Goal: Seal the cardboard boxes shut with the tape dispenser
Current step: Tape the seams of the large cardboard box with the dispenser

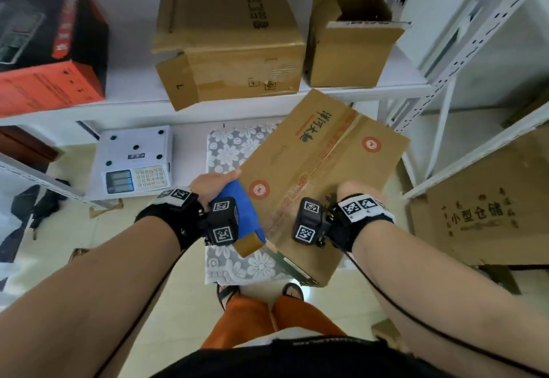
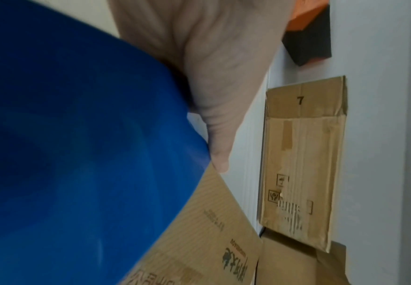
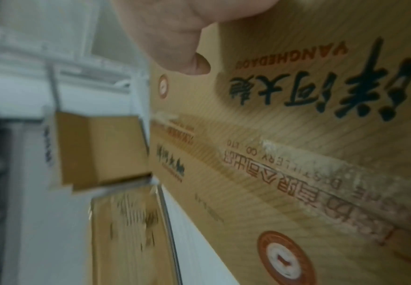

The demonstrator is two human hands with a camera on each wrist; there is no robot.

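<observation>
A white metal shelf unit (image 1: 136,101) fills the upper half of the head view, carrying a red and black carton (image 1: 50,51) at left, a large worn cardboard box (image 1: 228,42) with loose flaps at centre and a smaller open-topped box (image 1: 350,39) at right. Another carton printed with dark characters (image 1: 487,208) sits on a lower rack at far right. Below the shelf, a white electronic scale (image 1: 133,161) stands beside a floral lace cloth (image 1: 231,152). In front of the person, a closed cardboard box (image 1: 320,175) with red round logos and a printed strip of tape along its centre seam is held tilted above the cloth, apart from the shelf. The right hand (image 1: 353,192) grips the box's near edge, its thumb (image 3: 182,56) pressed flat on the printed top; the other fingers are hidden behind the box. The left hand (image 1: 214,183) is wrapped around a blue tape dispenser (image 1: 240,211), which lies against the box's left corner with a brown tape roll (image 1: 249,244) showing at its near end. Both wrists wear black straps with marker tags.
</observation>
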